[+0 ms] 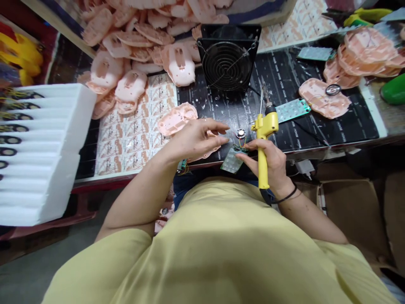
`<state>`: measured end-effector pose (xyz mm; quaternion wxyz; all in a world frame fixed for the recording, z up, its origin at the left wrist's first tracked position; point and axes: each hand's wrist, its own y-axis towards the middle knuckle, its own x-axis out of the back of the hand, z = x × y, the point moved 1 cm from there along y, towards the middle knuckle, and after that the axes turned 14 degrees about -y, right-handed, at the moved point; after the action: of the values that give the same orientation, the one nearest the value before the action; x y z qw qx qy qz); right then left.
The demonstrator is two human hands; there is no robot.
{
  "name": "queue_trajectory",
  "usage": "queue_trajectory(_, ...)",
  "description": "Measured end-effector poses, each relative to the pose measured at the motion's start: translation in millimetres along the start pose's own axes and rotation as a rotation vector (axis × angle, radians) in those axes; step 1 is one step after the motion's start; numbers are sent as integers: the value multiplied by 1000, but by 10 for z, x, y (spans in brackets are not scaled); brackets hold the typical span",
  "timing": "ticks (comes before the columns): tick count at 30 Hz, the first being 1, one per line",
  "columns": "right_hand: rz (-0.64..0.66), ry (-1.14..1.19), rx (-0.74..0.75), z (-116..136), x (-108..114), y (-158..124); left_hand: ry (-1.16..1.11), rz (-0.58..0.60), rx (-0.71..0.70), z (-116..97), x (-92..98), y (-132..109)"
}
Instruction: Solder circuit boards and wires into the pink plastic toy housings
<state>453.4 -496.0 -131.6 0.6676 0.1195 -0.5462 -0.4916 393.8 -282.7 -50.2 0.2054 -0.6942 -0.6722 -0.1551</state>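
Observation:
My right hand (274,162) holds a yellow soldering gun (263,162), tip pointing away from me. Its thumb and a finger also pinch a circuit board (232,160) with a clear keypad at the table's front edge. Thin yellow and red wires run from that board to a small round speaker (241,134) just beyond it. My left hand (201,137) hovers left of the speaker, fingers apart and holding nothing I can see. Under and behind it lie pink plastic shells (177,118), one partly hidden by the hand.
A black fan (229,59) stands at the back. Pink shells (126,46) are heaped at back left, more (367,50) at right. A second board (292,110) lies beyond the soldering gun. White foam trays (47,156) with several speakers sit at left.

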Motion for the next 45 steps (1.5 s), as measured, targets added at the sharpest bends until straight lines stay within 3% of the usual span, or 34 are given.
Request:
queue_trajectory(5, -15, -26, 21, 17, -29, 5, 412, 32, -69, -4, -190, 4)
queue_trajectory(8, -20, -34, 39, 25, -51, -13, 456, 9, -112, -46, -317, 59)
queue_trajectory(12, -30, -47, 68, 24, -67, -17, 314, -18, -166, -37, -370, 156)
queue_trajectory(20, -30, -76, 91, 27, -72, 18, -87, -142, -112, 0, -407, 250)
queue_trajectory(26, -43, 9, 90, 55, -17, 31, -350, -174, -86, -18, -400, 112)
queue_trajectory(30, -41, 55, 86, 81, 73, 68, -643, -223, -37, -31, -371, -37)
queue_trajectory(33, -30, 61, 45, 88, 107, 99, -784, -264, 7, -59, -298, -142)
queue_trajectory(37, -2, 98, 40, 93, 81, 116, -791, -295, 40, -126, -70, -317)
queue_trajectory(42, 46, 112, 160, 97, -21, 163, -616, -325, 106, -152, 412, -618)
queue_trajectory(45, 125, 119, 274, 106, -146, 271, -450, -284, 172, -108, 658, -741)
